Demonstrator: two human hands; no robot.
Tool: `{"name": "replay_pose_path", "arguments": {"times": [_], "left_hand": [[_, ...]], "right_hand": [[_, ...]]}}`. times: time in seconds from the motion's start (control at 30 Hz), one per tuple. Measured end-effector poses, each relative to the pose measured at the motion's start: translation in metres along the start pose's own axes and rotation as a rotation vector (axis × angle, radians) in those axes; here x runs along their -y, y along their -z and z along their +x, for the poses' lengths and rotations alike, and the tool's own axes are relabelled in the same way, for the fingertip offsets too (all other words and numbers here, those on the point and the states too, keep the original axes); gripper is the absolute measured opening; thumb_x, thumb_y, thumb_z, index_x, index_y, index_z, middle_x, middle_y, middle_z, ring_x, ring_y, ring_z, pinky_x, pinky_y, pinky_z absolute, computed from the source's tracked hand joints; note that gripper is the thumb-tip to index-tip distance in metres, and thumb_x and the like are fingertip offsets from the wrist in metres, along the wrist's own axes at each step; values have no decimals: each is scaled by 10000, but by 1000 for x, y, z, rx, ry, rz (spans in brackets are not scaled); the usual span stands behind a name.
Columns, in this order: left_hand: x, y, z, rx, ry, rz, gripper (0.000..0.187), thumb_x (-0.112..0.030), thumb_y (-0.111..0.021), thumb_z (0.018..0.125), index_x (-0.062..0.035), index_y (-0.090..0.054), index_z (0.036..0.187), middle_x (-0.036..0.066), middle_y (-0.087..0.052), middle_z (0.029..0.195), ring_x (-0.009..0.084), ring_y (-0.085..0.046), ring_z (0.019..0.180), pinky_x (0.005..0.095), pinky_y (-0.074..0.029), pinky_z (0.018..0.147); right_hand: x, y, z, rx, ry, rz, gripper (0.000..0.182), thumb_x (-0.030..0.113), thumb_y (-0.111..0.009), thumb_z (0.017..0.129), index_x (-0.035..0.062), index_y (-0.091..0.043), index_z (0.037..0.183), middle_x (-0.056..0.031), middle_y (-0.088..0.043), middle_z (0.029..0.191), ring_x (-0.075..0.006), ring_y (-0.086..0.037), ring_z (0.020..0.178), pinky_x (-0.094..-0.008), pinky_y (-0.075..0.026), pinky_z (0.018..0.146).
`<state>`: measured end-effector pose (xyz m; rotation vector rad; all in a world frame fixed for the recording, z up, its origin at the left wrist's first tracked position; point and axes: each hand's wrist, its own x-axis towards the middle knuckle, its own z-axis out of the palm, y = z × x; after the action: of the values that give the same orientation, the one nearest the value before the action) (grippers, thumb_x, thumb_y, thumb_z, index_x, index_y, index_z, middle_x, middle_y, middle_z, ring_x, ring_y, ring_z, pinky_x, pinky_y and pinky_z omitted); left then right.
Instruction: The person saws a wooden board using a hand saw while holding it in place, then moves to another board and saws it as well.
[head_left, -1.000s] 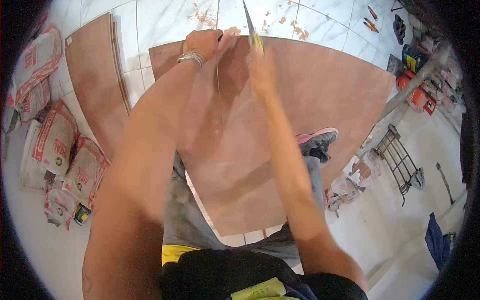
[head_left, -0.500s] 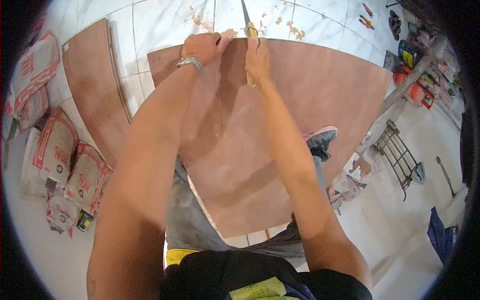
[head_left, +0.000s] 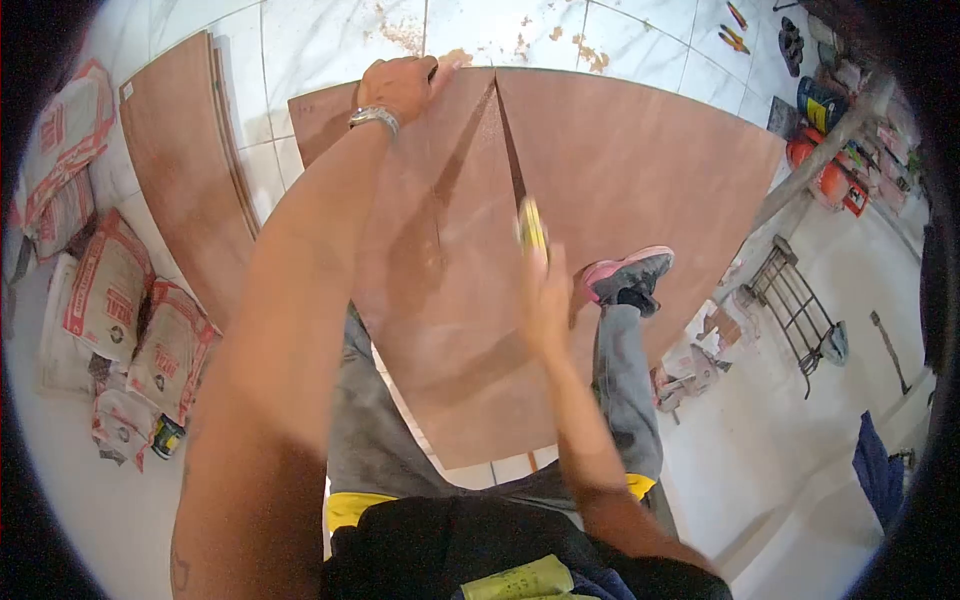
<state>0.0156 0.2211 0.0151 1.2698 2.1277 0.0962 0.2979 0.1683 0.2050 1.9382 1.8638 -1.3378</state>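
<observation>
A large reddish-brown plywood sheet lies in front of me, between and beneath my legs. My right hand, slightly blurred, is closed around the yellow handle of a handsaw. The dark, narrow blade points away from me, its tip at the sheet's far edge. To the left of the blade, my left hand grips that far edge, fingers bent over it and thumb toward the saw. A metal watch is on the left wrist. My right shoe presses on the sheet.
More brown panels lie at the left, beside several printed sacks. Sawdust dots the white tiles beyond the sheet. Pliers lie at the far right, near a red helmet. A metal rack stands right.
My right hand has pulled the saw back toward me, from the far edge to over the sheet. The left hand stays on the edge. More of my right shoe and leg shows.
</observation>
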Motion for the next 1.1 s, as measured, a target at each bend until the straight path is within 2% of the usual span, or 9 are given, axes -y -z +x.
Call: {"name": "replay_pose_path", "arguments": {"times": [0.17,0.4,0.5,0.57,0.63,0.73,0.9,1.03,1.1], "left_hand": [[4,-4,4,-72,-30,42,629,-622,-355,1025,-143,-755,943,115,-755,891,307,-714,840,433,-537,793],[5,-12,5,-25,-26,12,638,-643,-343,1019,-157,-754,974,117,-757,896,314,-719,842,451,-543,781],[6,-11,6,-13,-15,37,653,-660,-333,1013,-163,-756,981,121,-758,913,315,-719,845,451,-544,788],[7,-14,6,-11,-22,42,664,-682,-329,1009,-181,-763,1050,112,-761,905,310,-728,833,452,-565,771],[8,-13,7,-24,-17,28,672,-686,-321,1009,-183,-763,1064,113,-762,920,310,-730,845,453,-570,778],[3,-15,-7,28,13,0,673,-671,-311,1012,-167,-756,1027,125,-761,961,320,-728,884,454,-561,816],[3,-8,6,40,1,18,679,-666,-296,1018,-168,-756,1031,134,-761,954,328,-731,859,453,-566,791],[3,-10,6,4,-11,40,682,-656,-292,1024,-160,-760,1019,144,-759,904,317,-728,834,454,-560,777],[1,-14,3,45,8,21,684,-651,-294,1025,-150,-760,1015,145,-759,902,315,-726,835,456,-552,794]], "right_hand": [[41,-76,190,-176,276,65,436,393,-467,1056,-36,-539,1094,-348,-649,1004,-540,-621,969,-584,-469,783],[-19,-12,-6,-28,-10,40,461,351,-437,1077,-28,-542,1316,-229,-678,1113,-342,-668,1018,-454,-494,893],[-27,-19,-6,-134,265,107,453,337,-446,1075,-28,-538,1327,-194,-667,1062,-337,-657,948,-461,-495,872],[-5,-52,88,-57,9,16,558,393,-463,1061,-64,-483,1380,-352,-640,1177,-489,-629,1113,-523,-507,937],[25,-83,186,-164,222,48,479,414,-449,1060,-48,-546,1143,-359,-660,998,-562,-624,959,-576,-506,770],[47,-71,188,-166,236,20,422,389,-478,1054,-27,-541,1080,-340,-664,982,-538,-640,930,-578,-492,759],[-29,-19,-6,-20,-43,39,424,238,-491,1062,-55,-501,1368,-275,-658,1183,-348,-661,1067,-454,-509,882],[-13,-40,53,-84,80,-77,454,290,-486,1060,-64,-532,1340,-298,-651,1194,-380,-643,1129,-466,-495,931],[30,-74,170,-80,63,-42,460,371,-469,1058,-64,-584,1154,-342,-633,1097,-499,-611,1045,-539,-472,890]]}}
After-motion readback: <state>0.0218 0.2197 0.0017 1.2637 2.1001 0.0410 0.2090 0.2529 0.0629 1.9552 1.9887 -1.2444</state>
